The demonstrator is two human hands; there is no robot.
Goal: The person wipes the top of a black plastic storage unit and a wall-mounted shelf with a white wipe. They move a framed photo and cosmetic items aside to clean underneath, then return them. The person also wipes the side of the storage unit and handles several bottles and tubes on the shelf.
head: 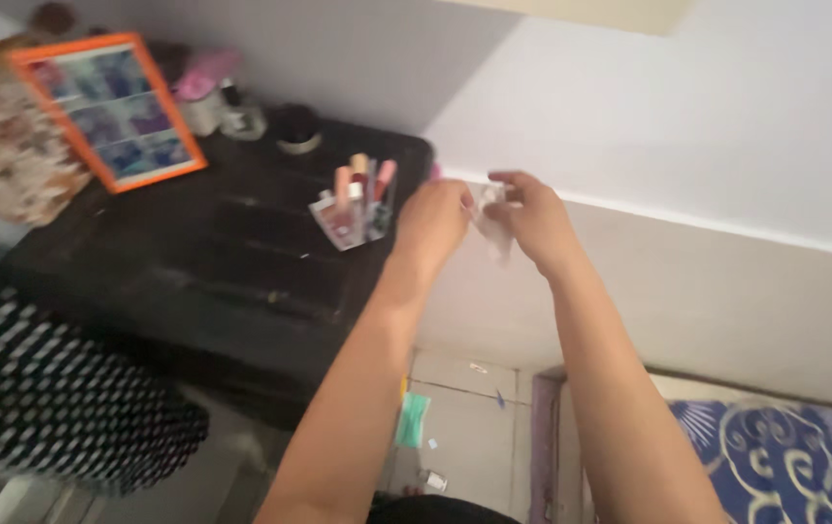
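- The small clear wrapper point(493, 225) hangs in the air between my two hands, just right of the black table's point(193, 262) far corner.
- My right hand point(532, 221) pinches its top, fingers clamped on it; my left hand point(432, 218) is curled at its left edge (blur hides whether those fingers truly grip).
- I'd judge a firm pinch at both edges best.
- Left of my hands stands a clear holder of tubes point(356, 206); farther left leans an orange-framed picture point(110, 109).

Clear organizer point(353, 209) (full) crowds the black surface point(193, 272).
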